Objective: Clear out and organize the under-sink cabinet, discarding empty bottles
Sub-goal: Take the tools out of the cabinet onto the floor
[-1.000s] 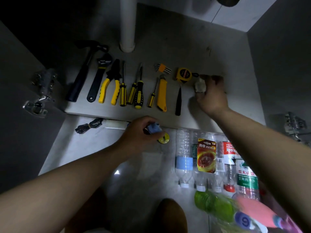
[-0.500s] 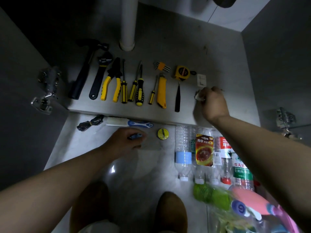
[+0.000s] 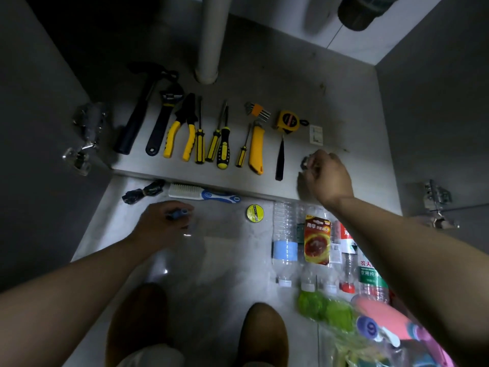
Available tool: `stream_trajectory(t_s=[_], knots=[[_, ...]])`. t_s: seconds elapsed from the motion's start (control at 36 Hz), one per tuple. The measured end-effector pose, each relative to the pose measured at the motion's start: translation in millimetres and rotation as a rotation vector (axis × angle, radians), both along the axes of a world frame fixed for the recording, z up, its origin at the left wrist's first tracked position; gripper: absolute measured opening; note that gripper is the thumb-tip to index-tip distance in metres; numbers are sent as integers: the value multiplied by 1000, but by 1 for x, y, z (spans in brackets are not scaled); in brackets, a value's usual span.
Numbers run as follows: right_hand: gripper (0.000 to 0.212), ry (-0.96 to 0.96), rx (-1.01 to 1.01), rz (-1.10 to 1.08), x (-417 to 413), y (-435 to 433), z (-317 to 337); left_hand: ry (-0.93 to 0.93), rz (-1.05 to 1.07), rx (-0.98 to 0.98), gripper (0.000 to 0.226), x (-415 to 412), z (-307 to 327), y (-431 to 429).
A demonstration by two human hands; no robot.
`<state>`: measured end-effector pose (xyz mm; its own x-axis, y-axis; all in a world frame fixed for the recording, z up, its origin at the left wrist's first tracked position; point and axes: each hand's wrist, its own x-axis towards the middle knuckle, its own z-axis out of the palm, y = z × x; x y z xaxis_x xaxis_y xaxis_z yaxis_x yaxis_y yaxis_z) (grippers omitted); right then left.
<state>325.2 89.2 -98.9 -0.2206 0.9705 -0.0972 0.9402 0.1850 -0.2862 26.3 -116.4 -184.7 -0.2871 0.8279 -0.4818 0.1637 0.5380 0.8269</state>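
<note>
Left grip (image 3: 161, 223) shifted leftward off yellow tape roll (image 3: 255, 213), fingers curled round small blue item (image 3: 176, 214). Right grip (image 3: 326, 176) pinching small pale object (image 3: 305, 162) above cabinet base (image 3: 357, 115). Clear bottles (image 3: 284, 242) lie in row on floor (image 3: 225, 260), just right of tape roll.

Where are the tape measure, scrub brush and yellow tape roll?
tape measure (image 3: 288, 121): head view, centre of its yellow case.
scrub brush (image 3: 185, 191): head view, white bristle head.
yellow tape roll (image 3: 255, 213): head view, its top face.
</note>
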Motion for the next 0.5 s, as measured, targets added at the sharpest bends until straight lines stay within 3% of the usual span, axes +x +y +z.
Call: stream_trajectory(t_s=[0.11, 0.19, 0.36, 0.5], knots=[[15, 116, -16, 136, -7, -23, 12, 23, 96, -16, 18, -7, -4, -3], [18, 137, -220, 305, -19, -45, 23, 63, 136, 4, 17, -10, -7, -3], [22, -173, -419, 575, -57, -93, 1, 60, 203, 57, 14, -12, -14, -7], [30, -242, -541, 478, -86, -122, -47, 108, 164, 51, 26, -22, -28, -14]])
